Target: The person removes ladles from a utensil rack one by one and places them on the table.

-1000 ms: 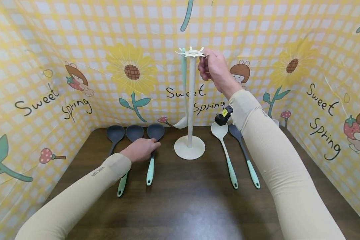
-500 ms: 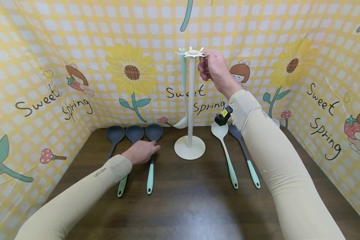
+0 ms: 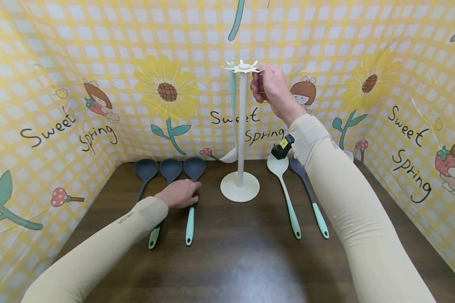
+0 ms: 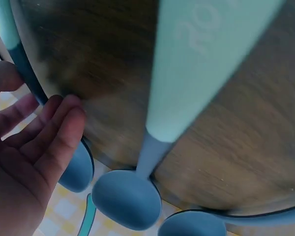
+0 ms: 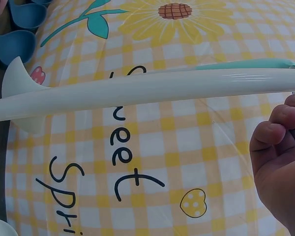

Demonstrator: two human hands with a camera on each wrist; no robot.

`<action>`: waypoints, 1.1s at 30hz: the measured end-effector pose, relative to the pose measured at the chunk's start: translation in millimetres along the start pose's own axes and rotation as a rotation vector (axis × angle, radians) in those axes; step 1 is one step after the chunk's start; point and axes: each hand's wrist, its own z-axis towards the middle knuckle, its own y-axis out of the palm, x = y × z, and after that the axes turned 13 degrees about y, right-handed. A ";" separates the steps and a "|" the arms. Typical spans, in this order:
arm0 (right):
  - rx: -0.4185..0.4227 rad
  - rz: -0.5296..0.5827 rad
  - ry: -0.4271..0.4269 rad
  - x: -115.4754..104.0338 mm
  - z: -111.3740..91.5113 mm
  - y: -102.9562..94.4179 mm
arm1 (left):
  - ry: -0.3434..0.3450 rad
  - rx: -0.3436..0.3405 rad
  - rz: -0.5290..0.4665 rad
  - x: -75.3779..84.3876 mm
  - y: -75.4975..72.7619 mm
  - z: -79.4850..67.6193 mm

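Observation:
My left hand (image 3: 180,193) is over the neck of a dark blue-grey ladle (image 3: 190,227) with a mint handle, lying on the table left of the stand. In the left wrist view, the ladle's neck (image 4: 28,73) passes between my parted thumb and loosely extended fingers (image 4: 64,132). With curled fingers, my right hand (image 3: 274,88) grips the hooked top of a white utensil stand (image 3: 241,126). Part of that grip lies out of frame in the right wrist view. A white ladle (image 3: 233,90) with a mint handle hangs from the stand's left side.
Two more dark ladles (image 3: 146,167) (image 3: 170,167) lie farther left, partly under my left arm. Right of the stand lie a white ladle (image 3: 278,165) and a dark utensil (image 3: 310,191), with a pale rim (image 3: 349,155) behind my sleeve. Yellow checked cloth (image 3: 197,33) encloses the table.
The ladle by my left hand has slid toward me and slightly left, then stopped. My left fingers have since loosened and parted around it. My right hand stays on the stand.

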 end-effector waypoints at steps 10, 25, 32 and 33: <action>-0.010 0.001 0.000 0.5 -0.3 -0.9 | -0.074 -0.018 -0.126 -1.3 0.3 2.5; -0.018 0.014 -0.008 0.2 -0.4 -0.1 | -0.089 -0.030 -0.106 3.0 -4.4 -0.5; -0.021 0.004 -0.007 0.4 0.3 -0.9 | -0.098 -0.024 -0.086 5.6 -6.6 -0.1; -0.020 0.002 -0.006 0.5 0.4 -0.8 | -0.102 -0.015 -0.081 5.8 -6.9 0.0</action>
